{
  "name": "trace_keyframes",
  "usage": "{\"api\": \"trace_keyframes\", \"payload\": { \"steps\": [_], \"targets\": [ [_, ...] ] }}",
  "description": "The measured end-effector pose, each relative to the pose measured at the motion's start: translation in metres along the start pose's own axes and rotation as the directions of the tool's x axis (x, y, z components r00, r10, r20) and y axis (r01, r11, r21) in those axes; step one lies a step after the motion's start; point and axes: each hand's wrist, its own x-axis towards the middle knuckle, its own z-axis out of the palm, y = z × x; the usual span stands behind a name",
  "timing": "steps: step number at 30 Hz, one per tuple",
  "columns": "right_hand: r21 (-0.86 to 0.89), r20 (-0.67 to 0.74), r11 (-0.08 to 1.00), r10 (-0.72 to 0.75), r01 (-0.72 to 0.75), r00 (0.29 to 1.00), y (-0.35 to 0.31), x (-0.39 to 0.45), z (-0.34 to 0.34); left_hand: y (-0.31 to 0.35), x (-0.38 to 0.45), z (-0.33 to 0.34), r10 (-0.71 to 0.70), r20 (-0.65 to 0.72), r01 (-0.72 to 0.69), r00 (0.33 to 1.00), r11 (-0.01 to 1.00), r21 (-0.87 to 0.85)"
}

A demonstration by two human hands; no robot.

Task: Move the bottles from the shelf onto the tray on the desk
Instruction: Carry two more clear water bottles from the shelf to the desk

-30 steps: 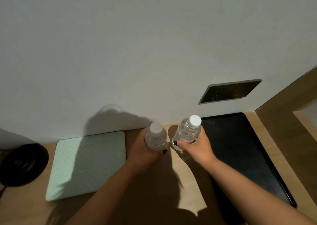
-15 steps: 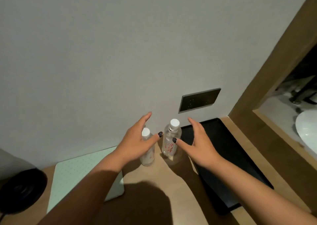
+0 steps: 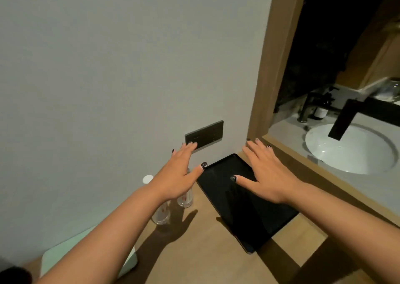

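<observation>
Bottles stand upright on the wooden desk (image 3: 201,247) at lower centre-left of the frame, just left of the black tray (image 3: 244,208) and not on it: the nearer bottle (image 3: 161,214) shows its white cap and clear base either side of the left forearm, and the second bottle (image 3: 185,198) is half hidden behind the left hand (image 3: 177,175). Both sit close to the grey wall, with a pale green mat (image 3: 62,260) at lower left. The left hand hovers above the bottles with fingers straight and spread, gripping nothing. The right hand (image 3: 268,175) is likewise flat and open, held over the far end of the tray, its thumb pointing toward the middle of the frame; I cannot tell whether it touches the tray. A dark wall panel (image 3: 204,133) sits just beyond the left fingertips, and a white sink (image 3: 350,149) with a dark tap fills the right side behind a wooden frame. No bottle is on the tray, so the task looks unfinished: the bottles seem to be parked beside the tray. The next move would call for closing a hand around each bottle's body, lifting it over the tray's raised rim, and standing it on the dark surface without knocking its neighbour.
</observation>
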Motion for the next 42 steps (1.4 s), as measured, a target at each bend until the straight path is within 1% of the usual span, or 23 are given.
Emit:
{"api": "trace_keyframes", "payload": {
  "steps": [4,9,16,21,26,29,34,40,42],
  "targets": [
    [0.032,-0.034,0.993,0.119,-0.118,0.992,0.036,-0.039,-0.018,0.044,0.001,0.014,0.083,0.042,-0.083,0.996,0.996,0.008],
    [0.067,-0.057,0.969,0.241,-0.238,0.969,0.080,-0.101,-0.046,0.112,-0.004,0.056,0.197,0.108,-0.198,0.974,0.980,0.002],
    [0.021,-0.068,0.930,0.367,-0.367,0.928,0.148,-0.218,-0.087,0.225,-0.026,0.122,0.320,0.210,-0.308,0.924,0.947,-0.089],
    [-0.015,-0.085,0.884,0.465,-0.467,0.881,0.198,-0.294,-0.109,0.298,-0.041,0.167,0.420,0.225,-0.407,0.879,0.908,-0.104],
    [-0.024,-0.089,0.834,0.547,-0.551,0.832,0.241,-0.353,-0.122,0.357,-0.045,0.212,0.472,0.238,-0.458,0.849,0.881,-0.115],
    [-0.010,-0.082,0.805,0.590,-0.593,0.803,0.264,-0.378,-0.127,0.389,-0.042,0.236,0.498,0.252,-0.487,0.830,0.866,-0.110],
    [0.027,-0.073,0.759,0.651,-0.651,0.756,0.302,-0.405,-0.128,0.428,-0.020,0.274,0.551,0.317,-0.547,0.772,0.830,-0.112],
    [0.071,-0.068,0.705,0.709,-0.706,0.702,0.368,-0.406,-0.118,0.468,0.029,0.324,0.570,0.372,-0.569,0.732,0.813,-0.124],
    [0.076,-0.066,0.695,0.719,-0.715,0.691,0.397,-0.399,-0.115,0.482,0.054,0.344,0.569,0.374,-0.565,0.732,0.814,-0.134]
  ]
}}
